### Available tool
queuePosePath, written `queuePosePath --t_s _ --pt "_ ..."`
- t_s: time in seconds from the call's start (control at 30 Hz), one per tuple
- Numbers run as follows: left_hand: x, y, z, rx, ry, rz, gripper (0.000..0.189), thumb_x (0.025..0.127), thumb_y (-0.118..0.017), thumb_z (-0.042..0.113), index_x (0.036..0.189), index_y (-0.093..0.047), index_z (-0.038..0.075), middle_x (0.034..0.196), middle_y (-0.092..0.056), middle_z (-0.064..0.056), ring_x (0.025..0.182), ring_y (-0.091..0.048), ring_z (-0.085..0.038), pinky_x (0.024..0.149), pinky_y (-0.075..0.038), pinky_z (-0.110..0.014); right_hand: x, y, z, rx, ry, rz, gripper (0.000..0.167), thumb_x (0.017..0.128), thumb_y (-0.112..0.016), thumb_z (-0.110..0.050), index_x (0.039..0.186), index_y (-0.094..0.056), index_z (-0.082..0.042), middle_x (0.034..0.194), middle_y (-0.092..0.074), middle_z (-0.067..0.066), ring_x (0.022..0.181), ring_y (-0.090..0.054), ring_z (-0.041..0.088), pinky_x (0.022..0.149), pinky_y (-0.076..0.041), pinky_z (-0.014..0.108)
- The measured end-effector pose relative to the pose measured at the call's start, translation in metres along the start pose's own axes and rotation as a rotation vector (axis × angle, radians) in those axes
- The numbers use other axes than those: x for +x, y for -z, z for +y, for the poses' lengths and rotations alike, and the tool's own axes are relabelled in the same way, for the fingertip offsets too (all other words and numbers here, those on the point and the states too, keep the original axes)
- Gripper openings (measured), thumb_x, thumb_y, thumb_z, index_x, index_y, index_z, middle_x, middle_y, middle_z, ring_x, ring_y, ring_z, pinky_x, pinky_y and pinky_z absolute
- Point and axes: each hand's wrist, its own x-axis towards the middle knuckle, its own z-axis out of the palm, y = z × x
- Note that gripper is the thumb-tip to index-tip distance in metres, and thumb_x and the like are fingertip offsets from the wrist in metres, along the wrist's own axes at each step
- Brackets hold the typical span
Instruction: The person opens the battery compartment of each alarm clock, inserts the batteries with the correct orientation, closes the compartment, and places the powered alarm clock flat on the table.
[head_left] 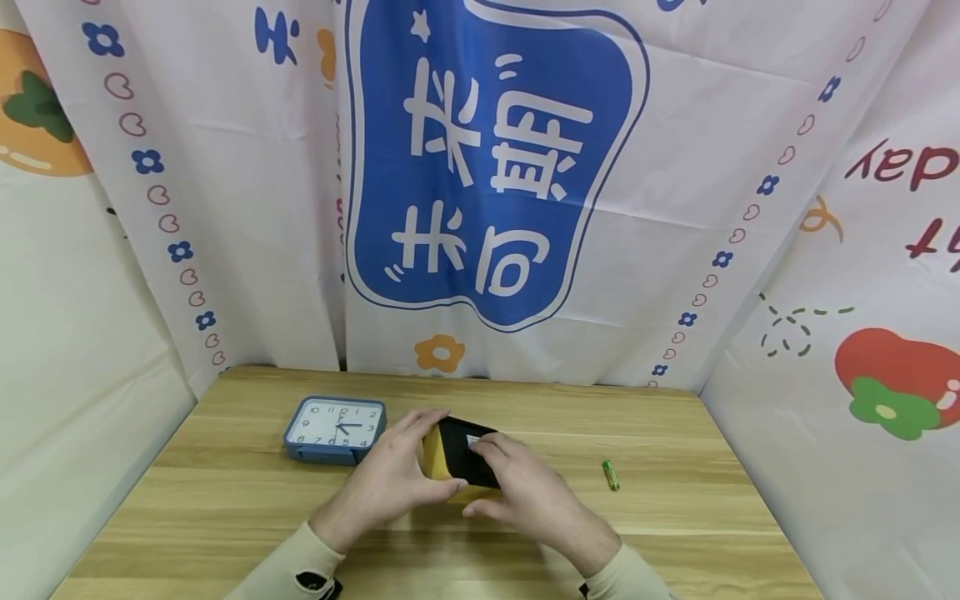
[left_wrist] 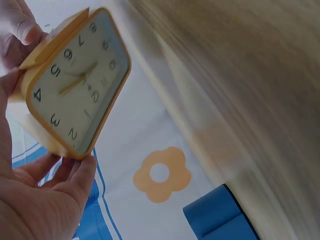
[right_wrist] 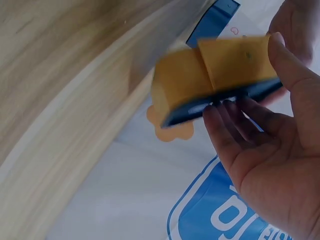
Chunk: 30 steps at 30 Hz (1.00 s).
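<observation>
"Where is the yellow clock [head_left: 435,458]?"

"Between the hands, its black back [head_left: 461,465] slanting up toward the person and its dial [left_wrist: 80,85] facing away."

"And the fingers?"

"The left hand [head_left: 393,462], at nine o'clock from it, is clamping its edge between thumb and fingers. The right hand [head_left: 531,493], at four o'clock, is touching the back with its fingertips, its thumb standing apart from them; whether it's pinching, I can't tell."

"Which step is this?"

"Working at the back, I'd judge: the right fingertips are meeting a white patch [head_left: 471,439] there."

"What is the next move calling for?"

"Probably the left grip holding steady while the right fingertips are finding purchase."

"Anything nearby?"

"A green battery [head_left: 611,475] is lying untouched on the table [head_left: 690,533] at three o'clock from the yellow clock; a blue clock [head_left: 337,423] is sitting between nine and ten."
</observation>
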Motion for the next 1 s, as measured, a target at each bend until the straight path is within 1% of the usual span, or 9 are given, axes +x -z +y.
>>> queuePosePath --t_s 0.07,0.2,0.3,0.43,0.53,0.63,0.8,1.0 --pt "0.000 0.000 0.001 -0.017 0.007 0.026 0.106 0.082 -0.109 0.049 0.170 -0.061 0.017 0.170 -0.064 -0.006 0.149 -0.069 -0.033 0.124 -0.064 -0.060 0.000 -0.001 -0.002 -0.010 0.000 0.014 0.085 0.096 -0.100 -0.045 0.163 -0.064 -0.007 0.159 -0.069 0.007 0.146 -0.072 0.026 0.121 -0.067 0.047" --pt "-0.001 0.002 0.006 -0.040 0.026 0.065 0.106 0.081 -0.110 0.043 0.171 -0.060 0.020 0.171 -0.063 -0.007 0.152 -0.068 -0.034 0.125 -0.064 -0.060 0.002 -0.005 -0.002 -0.037 0.007 0.069 0.081 0.098 -0.099 -0.041 0.163 -0.064 -0.008 0.160 -0.068 0.008 0.148 -0.070 0.026 0.121 -0.067 0.045" --pt "-0.001 0.003 0.009 -0.041 0.036 0.087 0.106 0.080 -0.111 0.043 0.171 -0.060 0.021 0.169 -0.063 -0.008 0.150 -0.069 -0.034 0.122 -0.066 -0.059 0.003 -0.007 -0.002 -0.063 0.012 0.106 0.078 0.098 -0.100 -0.040 0.161 -0.065 -0.009 0.160 -0.068 0.008 0.148 -0.070 0.026 0.121 -0.068 0.044" --pt "-0.002 0.005 0.011 -0.046 0.031 0.108 0.106 0.080 -0.111 0.044 0.170 -0.061 0.020 0.166 -0.065 -0.009 0.147 -0.070 -0.034 0.118 -0.069 -0.058 0.003 -0.008 -0.003 -0.101 0.029 0.141 0.080 0.095 -0.102 -0.042 0.159 -0.066 -0.010 0.159 -0.069 0.008 0.147 -0.071 0.027 0.122 -0.067 0.044" --pt "-0.003 0.005 0.012 -0.056 0.032 0.112 0.105 0.080 -0.111 0.043 0.170 -0.061 0.020 0.165 -0.065 -0.010 0.146 -0.071 -0.034 0.117 -0.069 -0.057 0.003 -0.009 -0.002 -0.144 0.050 0.168 0.082 0.093 -0.104 -0.044 0.158 -0.067 -0.011 0.157 -0.071 0.007 0.146 -0.072 0.027 0.121 -0.068 0.044" --pt "-0.003 0.005 0.014 -0.059 0.040 0.108 0.105 0.080 -0.111 0.043 0.170 -0.061 0.021 0.166 -0.065 -0.009 0.146 -0.071 -0.033 0.118 -0.069 -0.057 0.003 -0.010 -0.001 -0.204 0.073 0.203 0.083 0.091 -0.105 -0.046 0.157 -0.069 -0.012 0.155 -0.074 0.006 0.142 -0.075 0.025 0.116 -0.070 0.041" --pt "-0.003 0.006 0.016 -0.054 0.045 0.115 0.106 0.082 -0.109 0.046 0.172 -0.059 0.021 0.168 -0.064 -0.010 0.150 -0.069 -0.035 0.123 -0.065 -0.060 0.002 -0.009 0.001 -0.285 0.117 0.259 0.083 0.088 -0.106 -0.046 0.156 -0.072 -0.012 0.155 -0.078 0.006 0.139 -0.078 0.025 0.108 -0.074 0.039" --pt "-0.001 0.006 0.020 -0.060 0.058 0.112 0.108 0.086 -0.107 0.050 0.175 -0.055 0.018 0.170 -0.062 -0.011 0.154 -0.067 -0.037 0.127 -0.061 -0.063 0.002 -0.006 0.004 -0.347 0.182 0.278 0.081 0.090 -0.105 -0.043 0.156 -0.074 -0.008 0.158 -0.078 0.010 0.141 -0.080 0.026 0.110 -0.072 0.037"
